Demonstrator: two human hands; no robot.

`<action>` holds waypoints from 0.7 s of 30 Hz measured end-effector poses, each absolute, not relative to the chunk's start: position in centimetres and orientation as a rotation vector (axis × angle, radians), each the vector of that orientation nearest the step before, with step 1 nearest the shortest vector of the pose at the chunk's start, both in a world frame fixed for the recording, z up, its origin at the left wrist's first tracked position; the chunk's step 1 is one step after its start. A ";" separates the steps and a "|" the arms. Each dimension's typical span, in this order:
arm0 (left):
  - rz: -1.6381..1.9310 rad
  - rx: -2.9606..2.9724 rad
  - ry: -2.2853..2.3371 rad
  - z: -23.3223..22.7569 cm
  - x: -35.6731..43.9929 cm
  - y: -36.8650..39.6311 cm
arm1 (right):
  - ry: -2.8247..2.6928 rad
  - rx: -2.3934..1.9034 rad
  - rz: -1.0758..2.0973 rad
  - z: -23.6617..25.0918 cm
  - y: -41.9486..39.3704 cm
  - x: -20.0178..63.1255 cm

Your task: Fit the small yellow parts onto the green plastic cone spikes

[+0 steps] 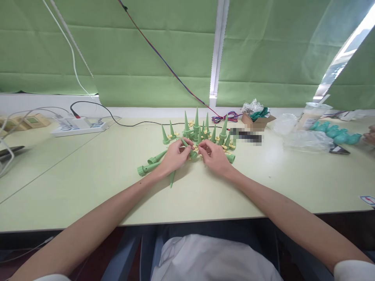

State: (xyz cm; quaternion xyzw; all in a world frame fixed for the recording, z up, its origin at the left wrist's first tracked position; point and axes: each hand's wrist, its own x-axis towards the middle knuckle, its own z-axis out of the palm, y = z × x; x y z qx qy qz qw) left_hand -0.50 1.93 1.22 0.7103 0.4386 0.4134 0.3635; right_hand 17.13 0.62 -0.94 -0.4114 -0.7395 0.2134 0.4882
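Note:
My left hand (175,157) is closed around a green plastic spike (192,154) with a ribbed collar, a cone-shaped watering spike by its look. Close beside it, the fingertips of my right hand (214,157) pinch a small yellow piece (200,155) at the spike's side. Several more green spikes (196,124) stand point up just behind my hands, many with yellow valve-like pieces (206,132) on them. Near my left wrist, green spikes (148,168) lie on their sides, and another (172,178) points toward me under the hand. One more lies by my right hand.
On the left is a white power strip (80,128) with cables. At the back right stand a cardboard box (258,121), a drink cup (309,116), plastic bags (310,141) and teal bulb-shaped items (341,134). Part of another person's hand (370,135) shows at the right edge.

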 end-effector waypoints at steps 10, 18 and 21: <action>1.109 1.779 1.096 1.4 -0.4 1.8 | -1.776 -1.023 0.568 -1.0 0.7 17.2; 1.097 1.804 1.096 1.3 -0.4 1.7 | -1.788 -1.043 0.573 -0.9 0.7 17.3; 1.095 1.857 1.103 1.3 -0.4 1.6 | -1.798 -1.054 0.570 -0.9 0.7 17.3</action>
